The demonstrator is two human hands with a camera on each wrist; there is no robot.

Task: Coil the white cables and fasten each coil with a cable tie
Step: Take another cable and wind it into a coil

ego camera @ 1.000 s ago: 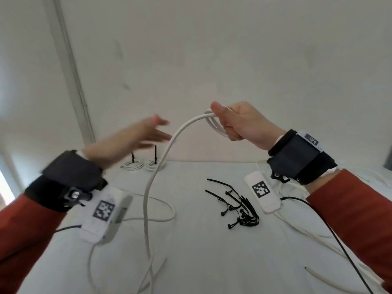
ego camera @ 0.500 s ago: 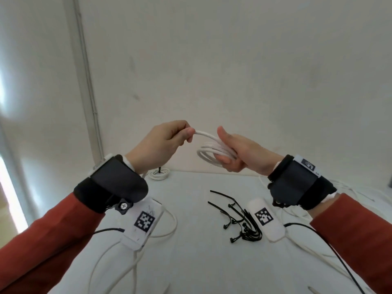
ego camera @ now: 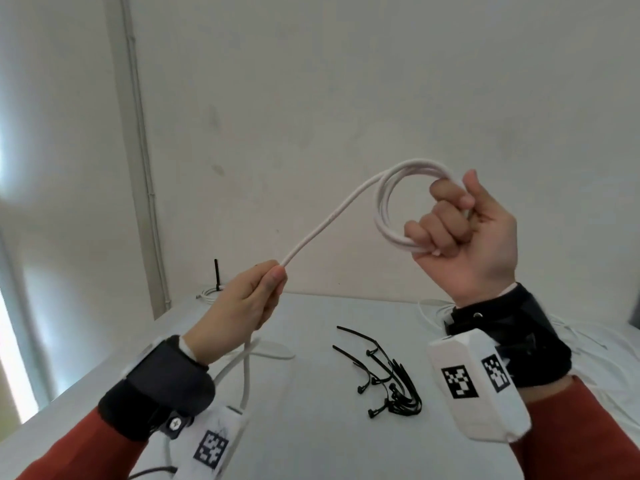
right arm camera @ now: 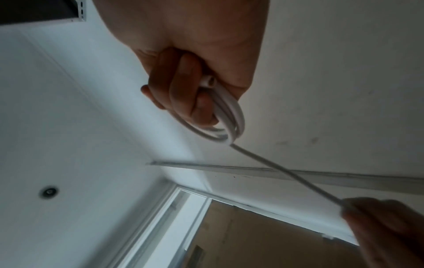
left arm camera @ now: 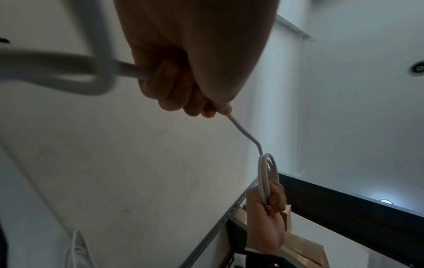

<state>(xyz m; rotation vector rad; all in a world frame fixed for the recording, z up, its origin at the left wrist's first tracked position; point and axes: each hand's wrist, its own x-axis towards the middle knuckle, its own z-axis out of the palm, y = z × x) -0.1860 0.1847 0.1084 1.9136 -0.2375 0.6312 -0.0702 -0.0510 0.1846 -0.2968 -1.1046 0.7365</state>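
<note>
- since half a second ago both hands have parted: my right hand (ego camera: 474,237) has lifted and turned its palm towards me, and my left hand (ego camera: 242,303) has dropped down and to the left, away from the coil (ego camera: 382,202) it was touching.
- right fingers (ego camera: 446,220) are curled tight round one side of the coil, with the thumb upright beside them.
- the coil is a few loops of white cable (ego camera: 332,216), held in the air above the bench (ego camera: 304,427), in front of the wall.
- in the right wrist view the cable end (right arm camera: 210,81) pokes out between those fingers and the palm.
- left fingers (ego camera: 266,306) are closed round the cable, thumb on top, and a nearly straight stretch runs up from them to the top of the coil.
- below my left hand the cable hangs down to the bench and lies there in loose bends.
- black ties (ego camera: 388,379) lie in a bunch on the bench between my wrists, with nothing touching them.
- at the back left corner a tied coil (ego camera: 209,292) sits on the bench with a black tail sticking up from it.
- more white cables (ego camera: 571,337) lie loose on the bench at the right, behind my right wrist.
</note>
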